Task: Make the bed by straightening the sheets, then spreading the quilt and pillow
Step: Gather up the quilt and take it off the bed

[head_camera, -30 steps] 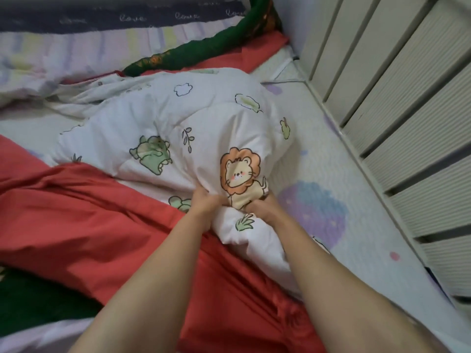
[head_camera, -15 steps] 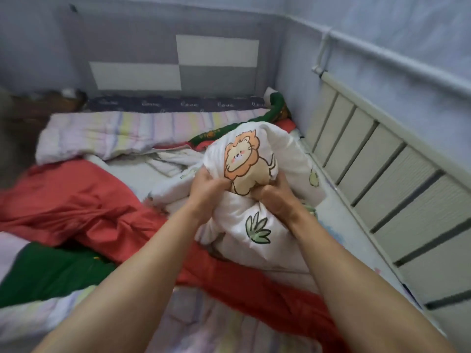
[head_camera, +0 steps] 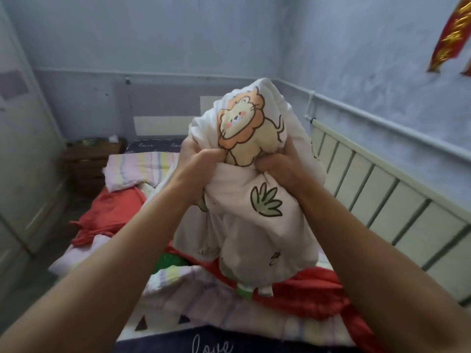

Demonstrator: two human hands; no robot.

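So that it hangs free for spreading, my left hand (head_camera: 201,161) and right hand (head_camera: 280,166) clutch the quilt (head_camera: 249,225) at twelve o'clock, hem perhaps brushing the red sheet (head_camera: 305,289).

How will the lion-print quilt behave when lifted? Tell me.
Probably floppy: the lion-print quilt bunches and hangs in folds below the left hand and right hand. Likely light for its bulk, since two fistfuls hold it up. Its trailing end may drag the red sheet.

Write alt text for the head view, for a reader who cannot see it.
The left hand and right hand grip a bunched white lion-print quilt, held up. A red sheet and striped bedding lie crumpled below.
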